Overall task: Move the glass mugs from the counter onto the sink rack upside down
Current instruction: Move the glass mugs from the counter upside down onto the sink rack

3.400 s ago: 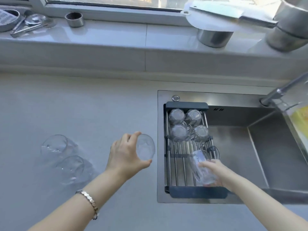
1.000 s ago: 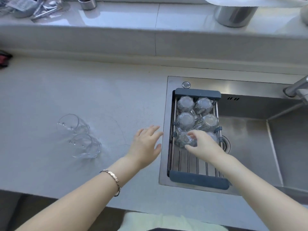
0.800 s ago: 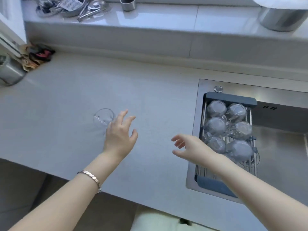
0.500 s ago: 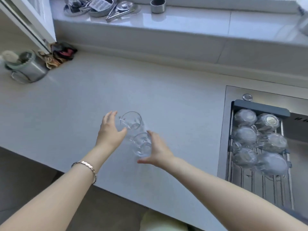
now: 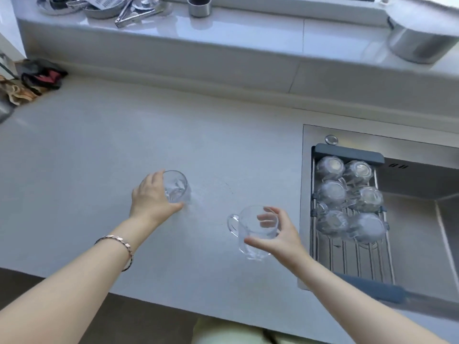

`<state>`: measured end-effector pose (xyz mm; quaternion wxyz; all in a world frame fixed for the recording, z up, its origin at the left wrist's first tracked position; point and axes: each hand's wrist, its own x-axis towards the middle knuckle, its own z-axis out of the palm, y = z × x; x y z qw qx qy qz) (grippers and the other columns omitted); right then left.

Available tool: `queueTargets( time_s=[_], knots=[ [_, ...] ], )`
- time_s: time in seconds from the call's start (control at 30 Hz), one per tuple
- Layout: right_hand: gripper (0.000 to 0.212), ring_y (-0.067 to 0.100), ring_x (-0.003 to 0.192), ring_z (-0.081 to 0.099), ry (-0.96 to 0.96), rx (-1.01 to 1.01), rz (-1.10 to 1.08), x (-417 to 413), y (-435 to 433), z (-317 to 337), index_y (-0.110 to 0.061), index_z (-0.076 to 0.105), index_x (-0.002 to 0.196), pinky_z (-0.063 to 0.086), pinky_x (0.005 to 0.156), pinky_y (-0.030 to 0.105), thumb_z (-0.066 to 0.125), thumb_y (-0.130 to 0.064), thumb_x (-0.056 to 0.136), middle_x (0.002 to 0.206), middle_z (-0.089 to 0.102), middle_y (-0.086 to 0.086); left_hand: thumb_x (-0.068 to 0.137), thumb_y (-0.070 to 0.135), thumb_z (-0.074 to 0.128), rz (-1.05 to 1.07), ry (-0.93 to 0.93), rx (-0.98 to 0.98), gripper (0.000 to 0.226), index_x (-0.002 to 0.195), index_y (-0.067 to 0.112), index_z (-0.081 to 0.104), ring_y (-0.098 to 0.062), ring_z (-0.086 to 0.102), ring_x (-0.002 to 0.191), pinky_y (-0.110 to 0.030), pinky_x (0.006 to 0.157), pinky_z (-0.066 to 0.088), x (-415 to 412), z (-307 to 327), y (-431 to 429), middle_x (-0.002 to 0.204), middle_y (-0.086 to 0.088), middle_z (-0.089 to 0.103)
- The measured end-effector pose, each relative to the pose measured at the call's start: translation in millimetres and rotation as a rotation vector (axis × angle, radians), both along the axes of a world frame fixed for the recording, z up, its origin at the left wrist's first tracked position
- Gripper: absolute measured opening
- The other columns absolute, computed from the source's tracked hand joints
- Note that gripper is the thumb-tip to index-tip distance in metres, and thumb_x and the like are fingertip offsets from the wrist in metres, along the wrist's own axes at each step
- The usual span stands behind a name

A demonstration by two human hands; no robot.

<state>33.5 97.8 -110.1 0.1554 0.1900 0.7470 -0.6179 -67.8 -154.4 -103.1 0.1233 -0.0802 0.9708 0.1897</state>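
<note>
1. Fingers of the right hand (image 5: 278, 238) wrap a glass mug (image 5: 254, 232), thumb on the near side, the rest seen through the glass on the far side. The mug is tilted, mouth up and away from the person, handle pointing left. Whether it is clear of the counter (image 5: 124, 145) I cannot tell.
2. The left hand (image 5: 151, 197) curls around a second mug (image 5: 176, 186), thumb low at its base, fingers over the left wall. That mug stands mouth up on the counter, well to the left of the first.
3. A bracelet (image 5: 119, 245) sits on the left wrist.
4. To the right, a rack (image 5: 347, 153) spans the left end of the sink (image 5: 422, 194). Six mugs (image 5: 347, 197) sit on its far half, bottoms up, in three rows of two, packed close. The near half of the rack shows bare bars.
5. A round button (image 5: 331, 139) sits on the sink rim just behind the rack.
6. Further back, the sill (image 5: 248, 23) carries metal utensils (image 5: 104, 6), a small metal cup (image 5: 199, 6) and, at far right, a steel pot (image 5: 417, 45).
7. Crumpled cloths (image 5: 37, 80) lie at the counter's far left corner.
</note>
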Motion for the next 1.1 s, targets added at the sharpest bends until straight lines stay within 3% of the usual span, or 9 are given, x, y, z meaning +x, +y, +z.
queueTargets(
  time_s=[0.1, 0.2, 0.3, 0.37, 0.57, 0.63, 0.83, 0.97, 1.1],
  knots=[
    [0.066, 0.016, 0.092, 0.059, -0.044, -0.049, -0.108, 22, 57, 15, -0.035, 0.050, 0.104, 0.049, 0.079, 0.025, 0.085, -0.031, 0.048, 0.106, 0.059, 0.005, 0.060, 0.034, 0.084, 0.010, 0.069, -0.013, 0.084, 0.129, 0.008, 0.044, -0.030, 0.047, 0.122, -0.042, 0.105, 0.029, 8, 8, 22, 0.128, -0.013, 0.052],
    [0.086, 0.021, 0.089, 0.064, -0.142, -0.115, -0.203, 46, 113, 23, -0.026, 0.055, 0.106, 0.053, 0.080, 0.034, 0.083, -0.060, 0.032, 0.103, 0.060, 0.006, 0.058, 0.032, 0.085, -0.084, 0.093, 0.021, 0.086, 0.129, 0.009, 0.044, -0.031, 0.045, 0.120, -0.042, 0.105, 0.029, 29, 14, 62, 0.124, -0.013, 0.050],
    [0.063, 0.018, 0.067, 0.068, -0.318, -0.301, -0.298, 66, 166, 27, -0.008, 0.054, 0.115, 0.056, 0.058, 0.028, 0.074, -0.036, 0.062, 0.085, 0.063, 0.004, 0.056, 0.034, 0.086, -0.156, 0.088, 0.107, 0.087, 0.127, 0.010, 0.043, -0.029, 0.046, 0.118, -0.041, 0.104, 0.031, 54, 19, 108, 0.120, -0.010, 0.050],
    [0.050, 0.018, 0.075, 0.069, -0.435, -0.330, -0.290, 79, 195, 29, -0.009, 0.055, 0.116, 0.056, 0.060, 0.028, 0.073, -0.022, 0.071, 0.089, 0.068, 0.004, 0.054, 0.034, 0.086, -0.204, 0.088, 0.175, 0.087, 0.126, 0.011, 0.043, -0.027, 0.047, 0.116, -0.040, 0.103, 0.034, 71, 24, 139, 0.117, -0.008, 0.049],
    [0.052, 0.024, 0.093, 0.066, -0.581, -0.256, -0.181, 78, 236, 9, -0.014, 0.062, 0.111, 0.053, 0.087, 0.039, 0.078, -0.032, 0.066, 0.107, 0.068, 0.006, 0.055, 0.035, 0.086, -0.336, 0.108, 0.258, 0.086, 0.125, 0.014, 0.043, -0.021, 0.047, 0.112, -0.035, 0.100, 0.039, 115, 32, 205, 0.107, 0.003, 0.042],
    [0.044, 0.024, 0.093, 0.064, -0.638, -0.215, -0.146, 66, 231, -1, -0.018, 0.059, 0.113, 0.051, 0.085, 0.039, 0.068, -0.039, 0.076, 0.112, 0.063, 0.004, 0.054, 0.037, 0.085, -0.363, 0.118, 0.233, 0.085, 0.124, 0.014, 0.044, -0.023, 0.048, 0.111, -0.035, 0.098, 0.038, 123, 32, 215, 0.110, -0.001, 0.047],
    [0.055, 0.030, 0.097, 0.059, -0.839, -0.118, 0.011, 28, 202, -20, -0.015, 0.045, 0.124, 0.055, 0.072, 0.038, 0.062, -0.042, 0.078, 0.122, 0.055, 0.016, 0.050, 0.032, 0.088, -0.346, 0.153, 0.158, 0.085, 0.122, 0.009, 0.049, -0.029, 0.052, 0.107, -0.039, 0.094, 0.041, 133, 34, 219, 0.109, -0.008, 0.053],
    [0.067, 0.036, 0.106, 0.050, -0.891, 0.022, -0.077, 15, 193, -25, -0.020, 0.033, 0.137, 0.057, 0.057, 0.036, 0.058, -0.046, 0.081, 0.148, 0.032, 0.012, 0.048, 0.031, 0.089, -0.307, 0.154, 0.112, 0.085, 0.120, 0.008, 0.050, -0.031, 0.053, 0.106, -0.041, 0.094, 0.042, 136, 34, 211, 0.108, -0.010, 0.054],
    [0.058, 0.036, 0.110, 0.048, -0.909, -0.008, -0.144, 13, 190, -30, -0.014, 0.028, 0.140, 0.058, 0.077, 0.041, 0.047, -0.037, 0.090, 0.148, 0.032, 0.011, 0.048, 0.031, 0.089, -0.268, 0.139, 0.102, 0.085, 0.120, 0.008, 0.050, -0.031, 0.052, 0.107, -0.041, 0.095, 0.040, 139, 35, 208, 0.108, -0.009, 0.054]
  ],
)
